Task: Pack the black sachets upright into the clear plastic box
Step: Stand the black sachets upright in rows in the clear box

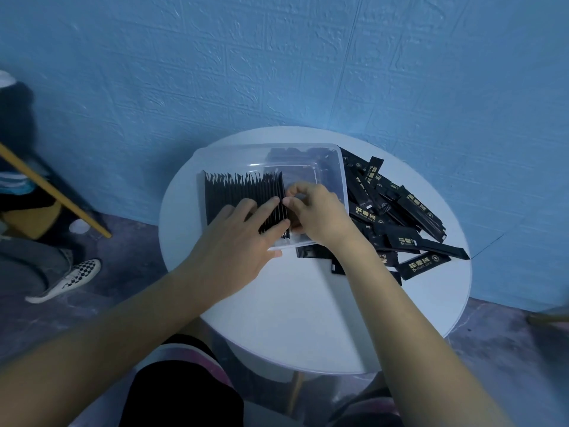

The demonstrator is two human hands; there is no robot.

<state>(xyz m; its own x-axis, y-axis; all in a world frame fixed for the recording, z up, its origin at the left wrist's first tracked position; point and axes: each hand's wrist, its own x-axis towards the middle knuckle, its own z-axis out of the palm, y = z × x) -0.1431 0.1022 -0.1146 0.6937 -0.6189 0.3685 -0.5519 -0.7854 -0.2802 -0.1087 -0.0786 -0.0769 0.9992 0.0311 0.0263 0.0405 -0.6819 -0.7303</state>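
Head view | left hand (pixel 234 241) flat, fingers straight, presses upright sachet row (pixel 234 192) leftward inside clear plastic box (pixel 342 180), likely to stop it toppling | right hand (pixel 314 211) pinches end sachet (pixel 285 224), seating it | loose sachets (pixel 400 217) heaped on table (pixel 308 318), right of box

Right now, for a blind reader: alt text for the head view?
The left hand presses a row of black sachets upright in a clear plastic box; the right hand pinches the end sachet. Loose sachets lie piled on the white table.
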